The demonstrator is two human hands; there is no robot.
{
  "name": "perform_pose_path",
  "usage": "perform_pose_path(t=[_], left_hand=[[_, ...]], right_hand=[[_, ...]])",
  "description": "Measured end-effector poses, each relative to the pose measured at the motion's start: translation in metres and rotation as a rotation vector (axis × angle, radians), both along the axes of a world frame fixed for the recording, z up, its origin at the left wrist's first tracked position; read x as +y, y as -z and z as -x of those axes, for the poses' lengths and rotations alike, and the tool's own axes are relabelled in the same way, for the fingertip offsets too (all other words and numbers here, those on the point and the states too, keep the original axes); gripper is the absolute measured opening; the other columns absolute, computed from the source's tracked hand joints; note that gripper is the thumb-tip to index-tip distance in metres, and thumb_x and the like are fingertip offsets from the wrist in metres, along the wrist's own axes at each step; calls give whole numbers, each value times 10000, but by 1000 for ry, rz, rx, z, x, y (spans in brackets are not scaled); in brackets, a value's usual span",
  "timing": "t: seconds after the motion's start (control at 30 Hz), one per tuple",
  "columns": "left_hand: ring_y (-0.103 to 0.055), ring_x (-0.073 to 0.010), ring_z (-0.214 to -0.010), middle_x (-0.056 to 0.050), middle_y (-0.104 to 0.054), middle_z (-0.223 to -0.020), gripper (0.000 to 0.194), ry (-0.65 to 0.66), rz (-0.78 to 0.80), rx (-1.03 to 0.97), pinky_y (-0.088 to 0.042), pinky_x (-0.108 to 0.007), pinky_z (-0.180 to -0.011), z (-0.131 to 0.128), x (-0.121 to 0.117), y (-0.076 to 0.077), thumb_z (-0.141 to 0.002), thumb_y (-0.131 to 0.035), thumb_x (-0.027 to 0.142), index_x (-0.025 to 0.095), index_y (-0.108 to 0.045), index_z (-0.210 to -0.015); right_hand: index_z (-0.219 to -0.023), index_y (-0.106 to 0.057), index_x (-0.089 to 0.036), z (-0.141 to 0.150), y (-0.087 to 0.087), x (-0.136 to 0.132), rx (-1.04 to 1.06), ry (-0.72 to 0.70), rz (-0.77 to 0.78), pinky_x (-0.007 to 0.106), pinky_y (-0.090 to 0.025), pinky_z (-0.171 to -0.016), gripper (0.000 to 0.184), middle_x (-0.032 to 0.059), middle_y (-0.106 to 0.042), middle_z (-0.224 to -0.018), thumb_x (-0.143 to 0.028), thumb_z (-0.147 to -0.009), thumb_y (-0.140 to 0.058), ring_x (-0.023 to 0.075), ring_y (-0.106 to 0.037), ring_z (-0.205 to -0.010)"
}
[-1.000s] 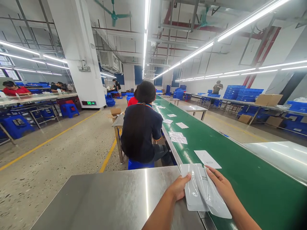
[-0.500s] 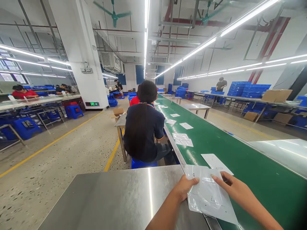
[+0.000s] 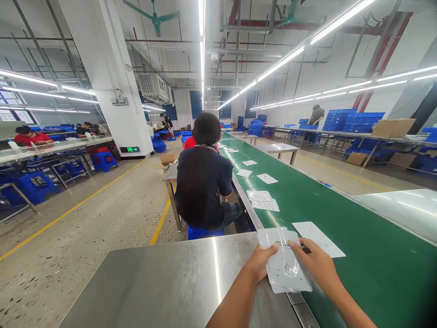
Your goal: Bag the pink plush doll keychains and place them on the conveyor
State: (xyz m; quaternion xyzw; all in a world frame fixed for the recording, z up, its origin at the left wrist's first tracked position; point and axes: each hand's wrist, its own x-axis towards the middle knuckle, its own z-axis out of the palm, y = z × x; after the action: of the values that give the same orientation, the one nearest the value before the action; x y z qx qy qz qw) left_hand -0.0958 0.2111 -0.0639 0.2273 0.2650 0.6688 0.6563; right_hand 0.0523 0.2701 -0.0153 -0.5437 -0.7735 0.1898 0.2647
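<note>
"So, where are the white packets [image 3: 285, 266]?"

"Nearest, stacked over the seam between the metal counter [image 3: 160, 282] and the green belt [image 3: 368, 264], with the left grip [image 3: 259, 262] clamped on their left edge, thumb on top."

"And the right grip [image 3: 317, 262]?"

"Touching the top packet's upper right; whether it pinches, one cannot tell."

"Beyond?"

"A white sheet [image 3: 322, 239] flat on the belt, then clear pouches [image 3: 262, 200] near a seated co-worker [image 3: 201, 187]."
</note>
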Motion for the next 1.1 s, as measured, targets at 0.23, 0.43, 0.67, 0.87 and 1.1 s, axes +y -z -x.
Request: perform_pose_path(t=[0.23, 0.43, 0.67, 0.87, 1.1], left_hand=[[-622, -296, -879, -162, -668, -922, 506, 2, 115, 13, -438, -445, -847, -1, 2, -1, -682, -696, 336, 75, -566, -1095], [-624, -278, -884, -153, -666, -927, 469, -12, 78, -19, -445, -428, -852, 1, 0, -4, -725, -656, 349, 85, -558, -1100], [-634, -278, -866, -154, -676, -887, 346, -49, 149, -50, -449, -440, -865, 1, 6, 2, -752, -628, 293, 72, -586, -1016], [-637, -260, -879, -129, -681, -916, 340, -80, 251, -15, -483, -415, -837, 1, 5, -3, -781, -597, 274, 106, -555, -1073], [-636, -270, -885, -144, -681, -921, 360, -42, 286, 15, -490, -422, -824, 3, -2, -12, -784, -600, 275, 102, -548, -1095]], right_hand=[[-1141, -493, -238, 13, 11, -2, 176, -119, 166, 305, -454, -710, 504, 47, -632, -998, -581, -804, -343, 211, -594, -850], [-1164, -475, -235, 28, 12, -10, 227, -176, 238, 304, -472, -634, 498, 37, -659, -926, -562, -814, -336, 209, -618, -744], [-1156, -508, -221, -45, 7, 47, 99, 124, 56, 329, -419, -873, 465, 55, -583, -1152, -506, -835, -327, 217, -551, -1026], [-1169, -530, -147, -105, -8, 58, -502, 227, -16, 310, -431, -797, 467, 118, -562, -1157, -417, -871, -291, 223, -546, -1022], [-913, -671, -131, -67, 2, 51, -712, 52, 15, 339, -434, -745, 324, 166, -627, -985, -372, -752, -527, 287, -574, -939]])
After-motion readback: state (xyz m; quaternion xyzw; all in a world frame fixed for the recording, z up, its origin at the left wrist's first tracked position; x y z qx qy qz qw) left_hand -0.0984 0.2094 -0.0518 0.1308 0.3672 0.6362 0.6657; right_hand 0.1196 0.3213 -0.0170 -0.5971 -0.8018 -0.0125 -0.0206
